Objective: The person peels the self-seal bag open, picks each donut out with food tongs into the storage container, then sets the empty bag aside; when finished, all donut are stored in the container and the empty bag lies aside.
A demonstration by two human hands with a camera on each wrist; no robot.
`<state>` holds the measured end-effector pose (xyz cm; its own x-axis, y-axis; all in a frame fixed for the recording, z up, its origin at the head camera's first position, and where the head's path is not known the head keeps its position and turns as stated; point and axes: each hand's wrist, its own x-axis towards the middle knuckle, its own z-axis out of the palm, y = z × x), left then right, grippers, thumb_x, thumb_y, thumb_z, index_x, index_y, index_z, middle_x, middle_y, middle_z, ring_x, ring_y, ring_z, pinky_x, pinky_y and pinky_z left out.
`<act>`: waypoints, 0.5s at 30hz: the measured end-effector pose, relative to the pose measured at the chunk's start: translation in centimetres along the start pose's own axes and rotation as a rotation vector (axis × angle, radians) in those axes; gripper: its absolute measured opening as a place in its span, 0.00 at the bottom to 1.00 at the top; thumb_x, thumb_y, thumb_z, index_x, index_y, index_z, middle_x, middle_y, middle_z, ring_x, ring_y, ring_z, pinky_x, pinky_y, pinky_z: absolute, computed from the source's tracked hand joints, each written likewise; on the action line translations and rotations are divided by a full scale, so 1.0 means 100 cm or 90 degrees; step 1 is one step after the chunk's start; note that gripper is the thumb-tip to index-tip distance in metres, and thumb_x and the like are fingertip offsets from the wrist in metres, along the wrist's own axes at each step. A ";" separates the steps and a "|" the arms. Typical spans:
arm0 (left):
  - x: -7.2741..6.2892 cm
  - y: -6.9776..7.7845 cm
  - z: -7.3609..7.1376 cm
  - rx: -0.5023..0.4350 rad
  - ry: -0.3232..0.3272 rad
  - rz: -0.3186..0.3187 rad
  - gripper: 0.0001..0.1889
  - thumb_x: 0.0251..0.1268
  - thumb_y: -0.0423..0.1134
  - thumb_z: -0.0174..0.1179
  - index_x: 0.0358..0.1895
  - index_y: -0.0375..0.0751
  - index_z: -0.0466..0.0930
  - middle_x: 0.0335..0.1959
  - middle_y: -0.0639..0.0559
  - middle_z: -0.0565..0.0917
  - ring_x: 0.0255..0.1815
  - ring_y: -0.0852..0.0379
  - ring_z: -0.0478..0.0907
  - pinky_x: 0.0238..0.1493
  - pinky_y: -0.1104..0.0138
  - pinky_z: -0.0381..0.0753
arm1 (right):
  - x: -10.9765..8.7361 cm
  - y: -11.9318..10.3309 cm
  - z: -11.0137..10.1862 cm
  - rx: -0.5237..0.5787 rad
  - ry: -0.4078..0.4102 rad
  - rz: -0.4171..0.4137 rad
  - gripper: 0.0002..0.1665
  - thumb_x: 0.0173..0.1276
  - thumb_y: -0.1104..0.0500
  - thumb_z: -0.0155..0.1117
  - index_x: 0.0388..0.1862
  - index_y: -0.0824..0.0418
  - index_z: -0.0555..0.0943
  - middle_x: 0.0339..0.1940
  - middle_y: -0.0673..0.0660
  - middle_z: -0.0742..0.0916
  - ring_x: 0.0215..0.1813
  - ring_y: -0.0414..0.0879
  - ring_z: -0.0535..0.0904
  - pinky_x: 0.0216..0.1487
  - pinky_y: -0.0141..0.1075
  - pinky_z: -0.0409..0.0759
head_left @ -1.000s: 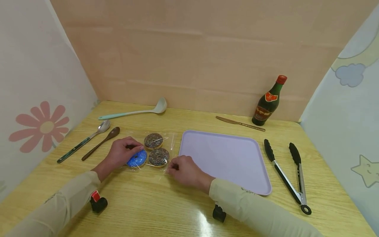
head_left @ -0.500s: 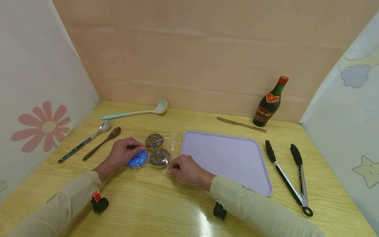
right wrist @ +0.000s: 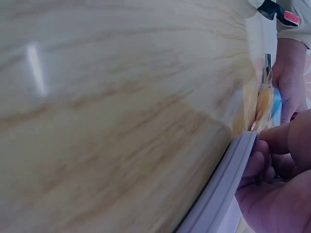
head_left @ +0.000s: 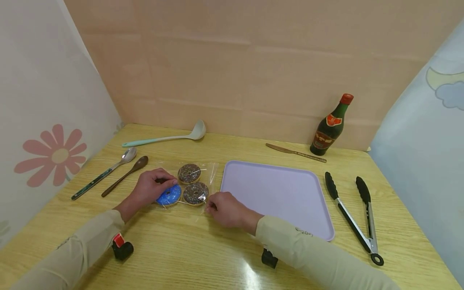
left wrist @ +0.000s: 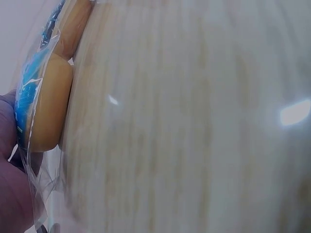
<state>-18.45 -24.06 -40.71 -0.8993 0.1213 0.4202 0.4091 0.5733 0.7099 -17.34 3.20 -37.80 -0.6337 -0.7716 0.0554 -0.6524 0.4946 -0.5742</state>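
A clear plastic bag lies on the table, holding one blue-iced doughnut and two chocolate doughnuts with sprinkles. At its left side my left hand holds the bag, thumb lying over the blue doughnut. My right hand pinches the bag's near right corner between thumb and curled fingers, beside the lilac tray. In the left wrist view the blue doughnut's tan side shows through the plastic, with fingers behind it. The right wrist view has the tray's rim right against the curled fingers.
Left of the bag lie a wooden spoon and a metal spoon. A ladle is behind them. A gold-coloured knife and a green bottle are at the back right. Black-tipped tongs lie right of the tray.
My right hand has shifted very slightly at the bag's corner, its fingers a little more curled. The left hand and the doughnuts have stayed in place.
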 end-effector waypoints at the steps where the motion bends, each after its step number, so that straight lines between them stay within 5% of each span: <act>1: 0.000 0.000 0.000 0.000 0.000 0.001 0.02 0.58 0.32 0.67 0.32 0.38 0.87 0.28 0.55 0.82 0.28 0.60 0.76 0.28 0.71 0.74 | 0.000 0.000 0.000 -0.009 -0.003 -0.003 0.08 0.69 0.66 0.57 0.30 0.60 0.80 0.22 0.46 0.76 0.24 0.38 0.67 0.30 0.31 0.68; 15: 0.000 -0.003 0.002 0.009 0.011 0.023 0.03 0.58 0.34 0.67 0.31 0.38 0.87 0.27 0.56 0.81 0.27 0.61 0.76 0.27 0.72 0.75 | -0.006 -0.003 0.003 0.064 0.027 0.052 0.10 0.67 0.66 0.51 0.27 0.56 0.76 0.19 0.46 0.74 0.22 0.38 0.66 0.27 0.31 0.67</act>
<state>-18.59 -24.09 -41.02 -0.8813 0.1282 0.4548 0.4386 0.5799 0.6865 -16.65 3.38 -37.91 -0.7014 -0.7118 0.0377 -0.5539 0.5110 -0.6573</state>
